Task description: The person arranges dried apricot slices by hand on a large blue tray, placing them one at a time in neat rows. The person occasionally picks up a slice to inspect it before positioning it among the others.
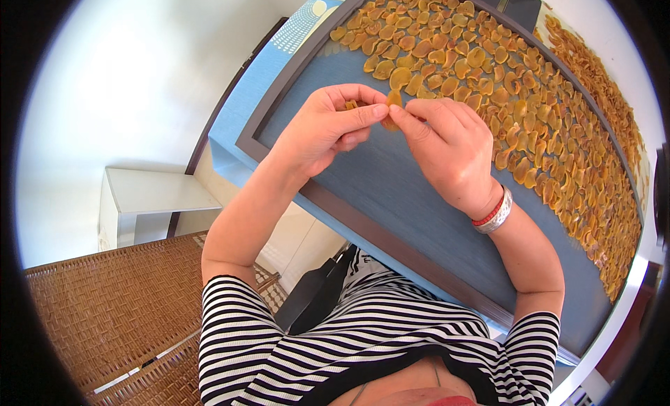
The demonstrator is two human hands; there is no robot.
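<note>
Both hands meet over a framed mesh screen [366, 181]. My left hand [340, 123] pinches a thin amber-brown dried slice [394, 98] between thumb and index finger, with more slices [352, 104] tucked inside its curled fingers. My right hand [450, 144] grips the same slice from the other side, fingertips touching those of my left hand. Part of an amber piece shows just below the fingertips. Beyond the hands, many similar curled slices [476, 56] lie spread in a single layer over the far part of the screen. What the slices are made of, I cannot tell.
The screen's dark frame [361, 215] rests on a table with a blue patterned cloth [230, 128]. Behind its far edge lies a heap of darker amber pieces [591, 66]. A woven rattan seat [120, 296] and a white shelf unit [157, 191] stand at the left.
</note>
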